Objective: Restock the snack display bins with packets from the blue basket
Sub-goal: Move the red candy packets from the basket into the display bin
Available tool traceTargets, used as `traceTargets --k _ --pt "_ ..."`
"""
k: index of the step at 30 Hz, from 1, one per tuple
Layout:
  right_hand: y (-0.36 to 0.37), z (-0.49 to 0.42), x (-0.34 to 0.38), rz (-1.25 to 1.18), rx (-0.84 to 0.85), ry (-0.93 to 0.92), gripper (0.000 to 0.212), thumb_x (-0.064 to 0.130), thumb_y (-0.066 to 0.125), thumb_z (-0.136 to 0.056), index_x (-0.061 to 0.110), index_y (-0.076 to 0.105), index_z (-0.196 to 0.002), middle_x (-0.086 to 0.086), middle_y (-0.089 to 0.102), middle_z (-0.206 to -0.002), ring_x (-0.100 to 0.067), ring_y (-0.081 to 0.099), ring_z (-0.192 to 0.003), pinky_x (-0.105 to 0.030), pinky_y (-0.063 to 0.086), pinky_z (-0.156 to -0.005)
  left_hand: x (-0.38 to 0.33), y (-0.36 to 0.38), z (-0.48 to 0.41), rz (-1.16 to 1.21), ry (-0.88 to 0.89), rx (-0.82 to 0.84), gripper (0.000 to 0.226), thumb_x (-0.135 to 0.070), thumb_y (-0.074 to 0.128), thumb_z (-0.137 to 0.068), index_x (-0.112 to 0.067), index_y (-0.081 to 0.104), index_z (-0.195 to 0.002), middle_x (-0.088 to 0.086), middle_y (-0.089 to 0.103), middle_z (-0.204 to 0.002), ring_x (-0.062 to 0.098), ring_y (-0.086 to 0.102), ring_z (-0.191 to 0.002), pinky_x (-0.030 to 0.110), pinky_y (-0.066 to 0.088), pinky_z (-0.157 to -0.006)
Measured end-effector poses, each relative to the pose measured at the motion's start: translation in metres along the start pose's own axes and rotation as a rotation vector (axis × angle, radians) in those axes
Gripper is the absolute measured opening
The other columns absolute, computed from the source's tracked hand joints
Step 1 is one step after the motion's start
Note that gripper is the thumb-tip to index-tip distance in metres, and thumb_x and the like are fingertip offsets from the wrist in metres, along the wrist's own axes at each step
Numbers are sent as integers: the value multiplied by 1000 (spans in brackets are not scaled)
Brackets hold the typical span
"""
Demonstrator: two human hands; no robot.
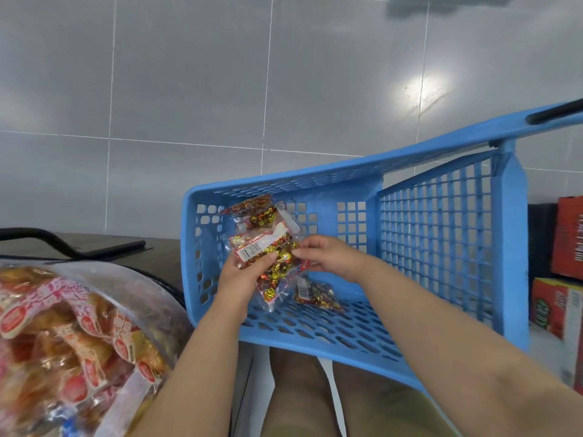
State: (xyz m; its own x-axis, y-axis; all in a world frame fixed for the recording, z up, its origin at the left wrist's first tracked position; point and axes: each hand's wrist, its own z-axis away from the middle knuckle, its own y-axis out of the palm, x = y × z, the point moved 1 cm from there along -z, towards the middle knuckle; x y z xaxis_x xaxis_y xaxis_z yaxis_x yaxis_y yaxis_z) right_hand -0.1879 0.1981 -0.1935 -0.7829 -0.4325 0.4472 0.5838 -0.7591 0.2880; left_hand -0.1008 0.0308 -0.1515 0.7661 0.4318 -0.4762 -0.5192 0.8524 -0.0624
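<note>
**Head view, read from left to right; all positions are given relative to the blue basket (441, 234).**

- **Well to the left of the basket:** a clear container (63, 326) heaped with red-and-orange snack packets is seen. Whether it is one of the display bins cannot be told.
- **Inside the basket, at its left end:** the left hand (243, 272) is closed around a bundle of sweet packets (268, 257). These are clear bags of gold-wrapped sweets, held with a barcode label turned upward.
- **Against the basket's far left wall, beyond the bundle:** a loose packet (255, 212) of the same kind is left lying.
- **Towards the basket's middle:** the right hand (328, 257) is closed in a pinch on the right edge of the same bundle, so the bundle is held between both hands.
- **On the basket's mesh floor, just below the right hand:** a small packet (318, 296) is seen, untouched.
- **Outside the basket's right wall:** a red carton (568, 238) and a yellow carton (555, 307) are stacked.

**Progress.** The basket is judged to be nearly emptied, since most of its floor is bare. Only the held bundle and the two lying packets are shown inside it. The step in hand is judged to be the gathering of packets for one more trip. No packet is yet being placed in a bin. The bundle remains to be carried out, and the last two packets remain to be collected.
</note>
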Motion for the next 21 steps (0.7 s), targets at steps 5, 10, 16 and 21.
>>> traceTargets --k 5,10,16,21 --pt "-5 -16 -48 486 -155 189 49 32 62 -89 16 48 -133 -6 49 -136 -23 47 -124 -31 38 -99 6 -16 -11 35 59 -140 37 -13 80 -74 -30 62 -103 -3 71 -107 18 67 -101 46 51 -96" --pt "13 -20 -69 603 168 355 101 63 70 -70 25 20 -150 -1 21 -156 -24 26 -140 -42 24 -114 12 -23 -15 36 50 -138 47 -14 81 -73 -23 61 -115 0 71 -110 19 67 -102 47 50 -98" --pt "31 -33 -60 909 213 385 100 55 61 -77 15 7 -151 -9 18 -156 -29 27 -139 -40 33 -107 14 -26 -16 10 52 -113 46 -15 81 -73 -27 61 -113 -2 71 -110 18 67 -103 46 50 -98" --pt "29 -35 -47 1014 -60 237 48 25 44 -93 9 42 -138 -14 51 -132 -26 53 -113 -27 43 -79 14 -27 -15 -1 54 -93 45 -16 81 -74 -29 61 -112 -3 70 -111 18 66 -104 47 49 -98"
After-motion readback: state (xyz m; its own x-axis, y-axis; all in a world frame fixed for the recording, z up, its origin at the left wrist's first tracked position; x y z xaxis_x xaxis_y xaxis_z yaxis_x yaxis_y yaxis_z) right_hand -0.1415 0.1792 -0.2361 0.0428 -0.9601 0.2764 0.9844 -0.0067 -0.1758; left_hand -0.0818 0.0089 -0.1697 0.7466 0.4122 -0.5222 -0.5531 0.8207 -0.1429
